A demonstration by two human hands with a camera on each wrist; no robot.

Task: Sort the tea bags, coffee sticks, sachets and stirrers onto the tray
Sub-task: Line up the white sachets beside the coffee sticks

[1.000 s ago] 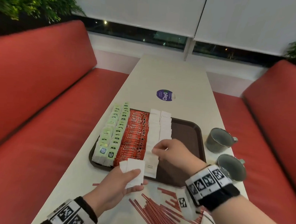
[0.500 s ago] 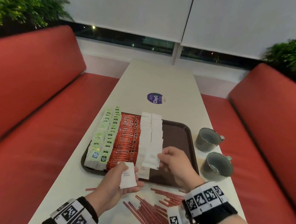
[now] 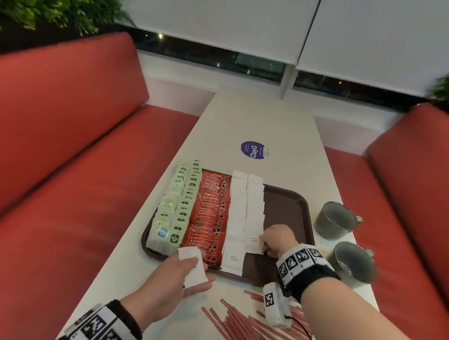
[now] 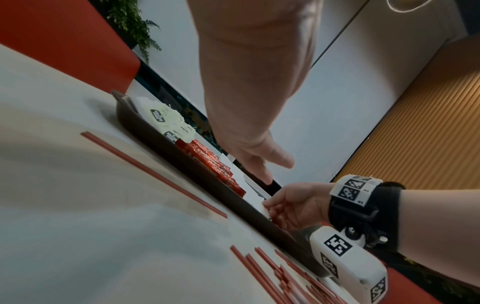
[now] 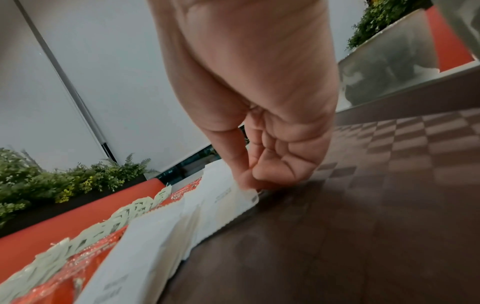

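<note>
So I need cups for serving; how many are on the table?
2. Both stand right of the tray: far cup beside its far half, near cup by its near corner.

The right hand (image 5: 262,131) pinches a white sachet (image 5: 233,200) lying on the brown tray (image 5: 363,205).

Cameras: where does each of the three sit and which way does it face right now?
Head: high, looking down the table at the tray; both hands and forearms show.
Left wrist: low over the table, facing the tray's near edge; left hand overhead, right hand beyond.
Right wrist: just above the tray floor, facing the sachet rows; right hand's fingers pinch a sugar sachet.
Shared: tray, sachets.
</note>
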